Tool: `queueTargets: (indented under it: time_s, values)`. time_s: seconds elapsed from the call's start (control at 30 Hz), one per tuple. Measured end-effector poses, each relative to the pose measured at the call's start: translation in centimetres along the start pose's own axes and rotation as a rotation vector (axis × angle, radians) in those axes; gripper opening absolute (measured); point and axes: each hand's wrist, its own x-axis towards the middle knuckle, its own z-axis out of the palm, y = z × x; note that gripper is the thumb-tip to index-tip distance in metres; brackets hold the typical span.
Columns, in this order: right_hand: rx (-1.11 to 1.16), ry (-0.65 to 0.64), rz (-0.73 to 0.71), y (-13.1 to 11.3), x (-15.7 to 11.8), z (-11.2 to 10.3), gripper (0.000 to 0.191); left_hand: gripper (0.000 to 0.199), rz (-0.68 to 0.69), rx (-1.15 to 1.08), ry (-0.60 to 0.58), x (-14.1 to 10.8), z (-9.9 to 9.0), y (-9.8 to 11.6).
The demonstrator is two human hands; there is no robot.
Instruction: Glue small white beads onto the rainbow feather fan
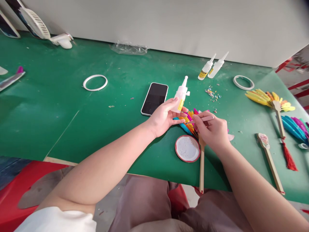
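Note:
My left hand [166, 117] holds a white glue bottle [180, 98] with a yellow label, its nozzle pointing up. Close to its right, my right hand [212, 129] grips slim pinkish tweezers [205, 119], their tips pointing left toward the fingers of my left hand. Under both hands lies a fan of colourful feathers [185, 127] on a wooden handle [202, 167]; its middle is partly hidden by my right hand. Just left of the handle is a round white lid [187, 148] with a red rim, tiny bits scattered in it.
A phone [154, 99] lies left of the bottle. Two glue bottles [206, 69] stand behind, near small beads [212, 94]. Tape rolls [95, 82] lie at both sides. At right are a yellow feather fan [259, 97], blue feathers [293, 129] and a wooden stick [271, 161].

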Motion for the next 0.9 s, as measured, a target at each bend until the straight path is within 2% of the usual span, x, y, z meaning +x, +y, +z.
queueTargets:
  time_s: [0.37,0.63,0.9]
  values:
    - [0.014,-0.009,-0.017,0.05,0.04,0.09,0.024,0.027,-0.019,0.022,-0.009,0.14,-0.09,-0.25]
    - [0.029,0.084,-0.033,0.11,0.04,-0.24,0.028,0.026,-0.017,0.01,-0.009,0.22,-0.21,-0.25]
    - [0.037,0.112,0.006,0.23,0.05,-0.19,0.025,0.027,-0.007,0.007,-0.004,0.1,-0.14,-0.09]
